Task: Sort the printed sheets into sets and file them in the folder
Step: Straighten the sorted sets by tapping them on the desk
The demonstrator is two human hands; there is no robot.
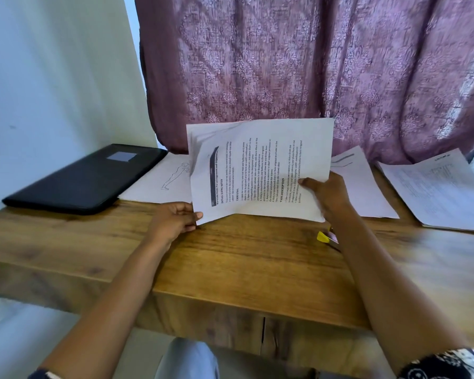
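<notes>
Above the desk [230,258], both hands grasp a printed sheet [260,170] held upright, the left hand [173,222] pinching its lower left corner, the right hand [326,195] its lower right edge, with the black folder [85,179] lying closed far left.

On the printed sheet [260,170], turned sideways, three bold headings: "INITIAL SCENE SETUP", "TASK GOAL", "TASK DESCRIPTION". Beside a dark bar, a title line, readable only in part: "Wardrobe Outfit Pre-arrangement and Organi…". Small print under the headings too blurred to read. On the stack of sheets [443,192] at far right, fine print, not readable. On the folder [85,179], a pale label [121,156], nothing readable there.
</notes>
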